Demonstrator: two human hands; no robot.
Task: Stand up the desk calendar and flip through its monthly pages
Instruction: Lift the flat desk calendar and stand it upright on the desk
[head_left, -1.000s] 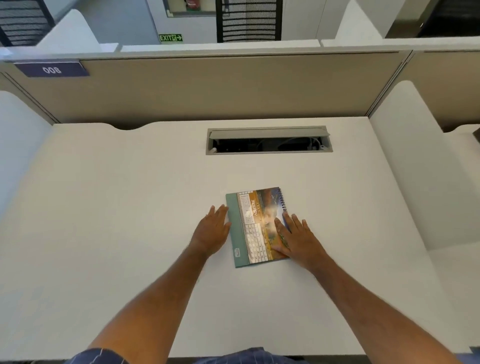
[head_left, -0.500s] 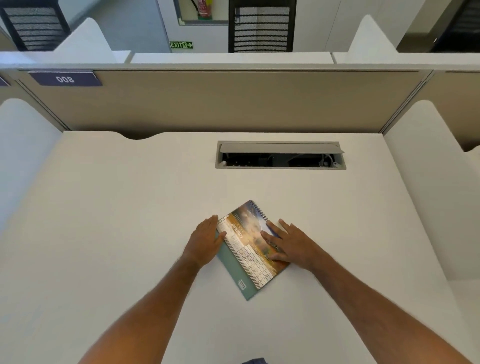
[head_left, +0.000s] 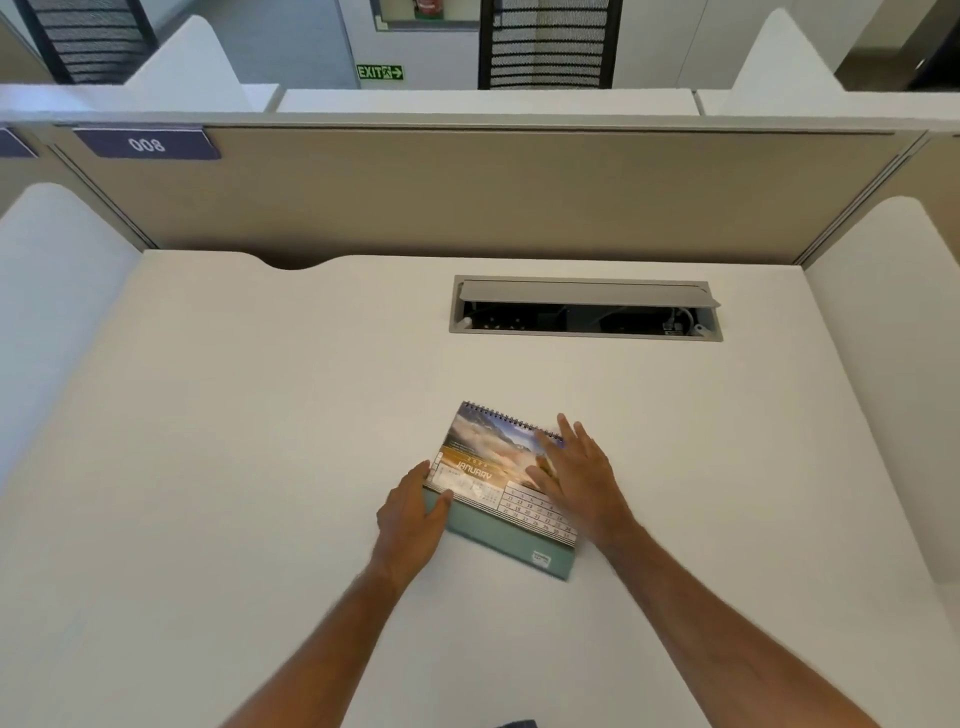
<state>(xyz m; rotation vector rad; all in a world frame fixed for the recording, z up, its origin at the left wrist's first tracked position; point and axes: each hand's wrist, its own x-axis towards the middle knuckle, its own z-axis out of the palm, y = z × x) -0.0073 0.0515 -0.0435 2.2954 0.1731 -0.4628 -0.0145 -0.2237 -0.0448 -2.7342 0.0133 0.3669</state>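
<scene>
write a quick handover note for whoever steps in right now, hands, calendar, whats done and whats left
Left hand: on the calendar's near-left corner, thumb over the page edge, fingers at the green base; whether it grips is unclear.
Right hand: flat and open on the right half of the top page.
Calendar: lying flat on the white desk in front of the cable tray, spiral binding on the far edge, JANUARY page up and readable.
Done: nothing yet that shows.
Left: stand it up on its base, then flip through the monthly pages.
</scene>
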